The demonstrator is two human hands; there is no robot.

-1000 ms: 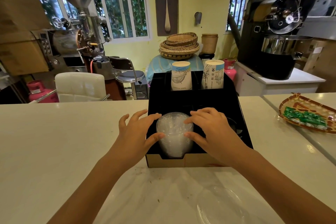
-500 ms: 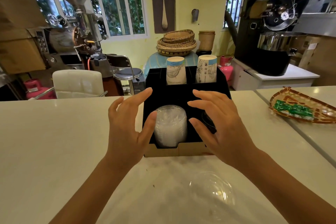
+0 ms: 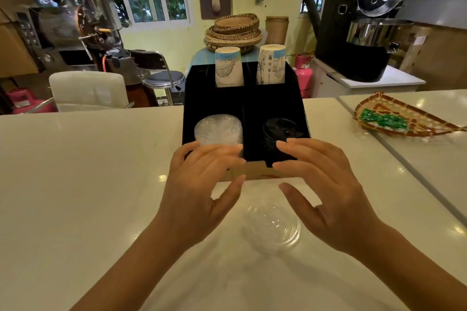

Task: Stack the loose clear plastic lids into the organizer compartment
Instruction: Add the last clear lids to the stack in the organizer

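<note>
A black organizer stands on the white counter. A stack of clear plastic lids fills its front left compartment. Black lids sit in the front right compartment. One loose clear domed lid lies on the counter, nearer to me than the organizer. My left hand and my right hand hover above the counter on either side of that loose lid. Both have spread fingers and hold nothing. My left fingers hide the lower front of the stack.
Two stacks of printed paper cups stand in the organizer's back compartments. A woven tray with green packets lies on the counter at the right. Coffee roasters, a stool and a white chair stand beyond the counter's far edge.
Both hands have left the stacked lids in the organizer and drawn back toward me, coming down over the loose lid on the counter. The view has tilted downward.
</note>
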